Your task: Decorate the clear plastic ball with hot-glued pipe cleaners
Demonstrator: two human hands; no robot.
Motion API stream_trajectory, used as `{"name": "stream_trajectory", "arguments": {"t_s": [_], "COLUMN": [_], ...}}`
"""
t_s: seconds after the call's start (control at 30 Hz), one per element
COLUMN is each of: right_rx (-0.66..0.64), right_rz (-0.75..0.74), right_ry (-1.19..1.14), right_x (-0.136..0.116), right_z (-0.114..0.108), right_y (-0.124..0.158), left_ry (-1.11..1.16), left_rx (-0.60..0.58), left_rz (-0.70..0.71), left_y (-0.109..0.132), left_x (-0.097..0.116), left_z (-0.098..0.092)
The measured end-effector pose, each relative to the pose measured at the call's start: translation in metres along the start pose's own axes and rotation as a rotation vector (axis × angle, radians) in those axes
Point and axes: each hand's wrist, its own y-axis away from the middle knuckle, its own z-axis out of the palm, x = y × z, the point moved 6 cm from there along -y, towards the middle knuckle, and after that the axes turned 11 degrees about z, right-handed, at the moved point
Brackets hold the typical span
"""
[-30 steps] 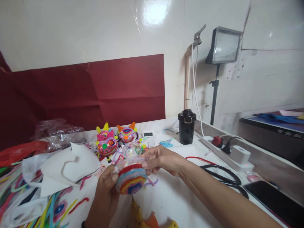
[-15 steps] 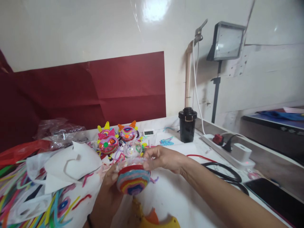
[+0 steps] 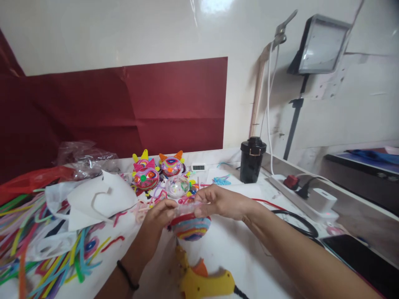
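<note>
A round craft ball [image 3: 191,229], its lower half wrapped in striped fuzzy bands of red, blue, orange, yellow and purple, hangs over the white table. Clear plastic shows along its top. My left hand [image 3: 157,220], with a black band at the wrist, pinches the left side of that top edge. On the opposite side, the fingers of my right hand [image 3: 218,203] are closed on the clear rim. Below the ball lies a yellow glue gun [image 3: 210,284] with an orange trigger, nozzle pointing away. Beyond my hands sits a clear ball [image 3: 177,187].
Finished-looking animal-face balls [image 3: 146,179] stand at the back. Coloured pipe cleaners [image 3: 59,265] and cut white paper [image 3: 96,199] spread over the left. On the right are a black cup [image 3: 252,162], a power strip [image 3: 307,201], cables and a phone [image 3: 358,259].
The view has shifted, showing more of the glue gun. My left hand has moved from around the ball's side to its top edge. The ball is tipped, showing less of its striped underside.
</note>
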Motion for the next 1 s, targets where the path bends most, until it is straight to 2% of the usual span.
{"name": "stream_trajectory", "arguments": {"t_s": [0.1,0.2,0.33,0.43,0.73,1.0], "right_rx": [-0.004,0.007,0.026,0.018,-0.036,-0.054], "right_rz": [-0.003,-0.023,-0.016,0.017,0.04,0.04], "right_ry": [0.1,0.219,0.283,0.27,0.193,0.113], "right_x": [0.002,0.001,0.001,0.004,0.01,0.008], "right_z": [0.006,0.012,0.014,0.015,0.013,0.009], "right_y": [0.0,0.0,0.001,0.001,-0.002,-0.001], "left_ry": [-0.148,-0.227,-0.213,-0.176,-0.002,-0.016], "left_rx": [0.014,-0.052,-0.169,-0.214,-0.115,-0.044], "left_rz": [0.015,-0.016,-0.144,-0.184,-0.237,-0.216], "left_y": [0.002,0.003,0.008,0.01,0.012,0.011], "left_x": [0.005,0.004,-0.001,-0.002,-0.013,-0.017], "left_z": [0.003,0.009,0.015,0.016,0.017,0.015]}}
